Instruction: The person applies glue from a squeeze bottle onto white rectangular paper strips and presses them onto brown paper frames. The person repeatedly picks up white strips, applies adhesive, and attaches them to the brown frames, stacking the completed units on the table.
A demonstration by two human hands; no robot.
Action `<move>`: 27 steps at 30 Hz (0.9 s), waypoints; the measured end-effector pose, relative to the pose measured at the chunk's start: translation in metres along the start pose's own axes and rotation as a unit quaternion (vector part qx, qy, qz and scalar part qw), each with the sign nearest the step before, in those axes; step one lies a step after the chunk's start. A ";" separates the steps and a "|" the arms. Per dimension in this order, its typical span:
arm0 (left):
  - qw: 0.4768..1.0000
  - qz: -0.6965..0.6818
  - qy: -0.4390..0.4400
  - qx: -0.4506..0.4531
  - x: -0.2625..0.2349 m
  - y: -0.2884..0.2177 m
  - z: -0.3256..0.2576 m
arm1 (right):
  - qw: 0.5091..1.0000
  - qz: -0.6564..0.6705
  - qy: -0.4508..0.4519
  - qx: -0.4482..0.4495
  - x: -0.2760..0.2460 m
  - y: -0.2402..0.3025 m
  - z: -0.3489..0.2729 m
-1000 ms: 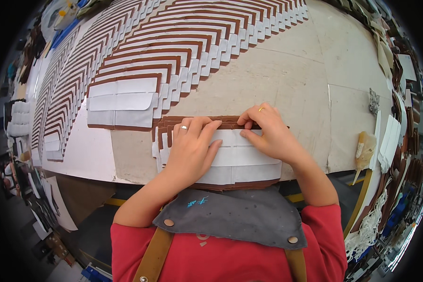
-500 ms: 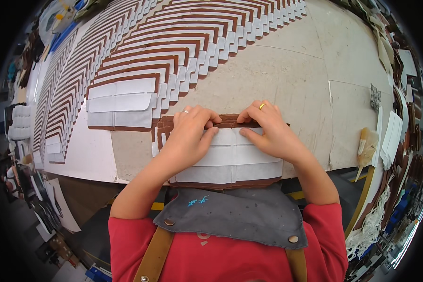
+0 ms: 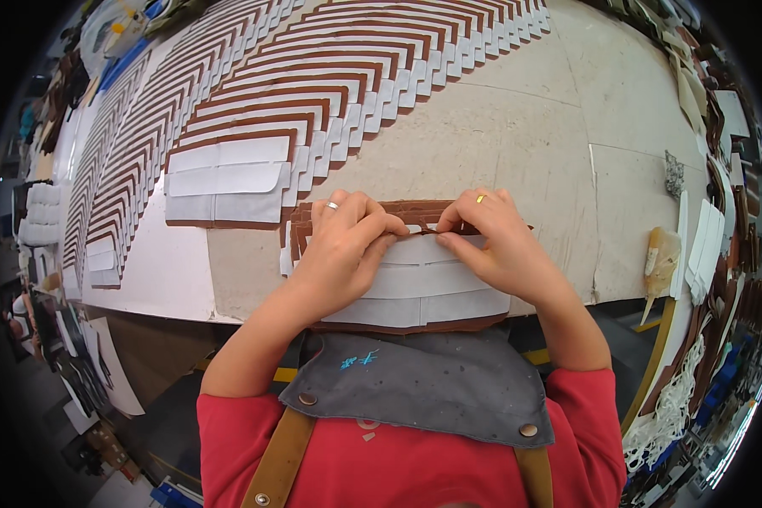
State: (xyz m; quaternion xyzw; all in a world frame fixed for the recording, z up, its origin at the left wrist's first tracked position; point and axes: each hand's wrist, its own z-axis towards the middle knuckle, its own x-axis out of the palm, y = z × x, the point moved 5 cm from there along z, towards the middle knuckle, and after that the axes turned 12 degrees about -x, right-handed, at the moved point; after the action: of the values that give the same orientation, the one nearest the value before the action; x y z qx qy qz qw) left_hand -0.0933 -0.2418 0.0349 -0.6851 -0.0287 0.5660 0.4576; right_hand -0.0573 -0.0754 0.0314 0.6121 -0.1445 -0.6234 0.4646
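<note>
A brown leather piece (image 3: 415, 210) with white paper strips (image 3: 423, 284) stuck across it lies at the near edge of the worktable (image 3: 516, 144). My left hand (image 3: 347, 241) rests on its left part, fingertips pinching at the top brown edge. My right hand (image 3: 491, 233) presses on its right part, and its fingertips meet those of the left hand at the middle of that edge. Both hands wear a ring. A small stack of similar brown and white pieces (image 3: 292, 241) sticks out from under my left hand.
Long overlapping rows of brown-and-white pieces (image 3: 313, 76) fan across the far and left table. A separate finished piece (image 3: 224, 182) lies to the left. A brush (image 3: 660, 258), white strips (image 3: 703, 245) and clutter line the right edge. A grey apron (image 3: 415, 385) covers my chest.
My two hands have drawn closer together along the piece's top edge. The left hand's fingers have curled from flat into a pinch meeting the right fingertips.
</note>
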 end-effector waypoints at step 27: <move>0.973 0.151 0.100 0.140 0.104 -0.058 -0.028 | 0.965 -0.063 -0.224 0.117 -0.001 -0.024 -0.107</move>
State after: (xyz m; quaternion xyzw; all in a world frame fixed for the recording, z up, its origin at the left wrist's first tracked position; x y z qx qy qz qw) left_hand -0.0063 -0.1671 -0.0063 -0.6640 0.2007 0.5553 0.4588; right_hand 0.0289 -0.0207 -0.0079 0.5144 -0.2779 -0.7515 0.3056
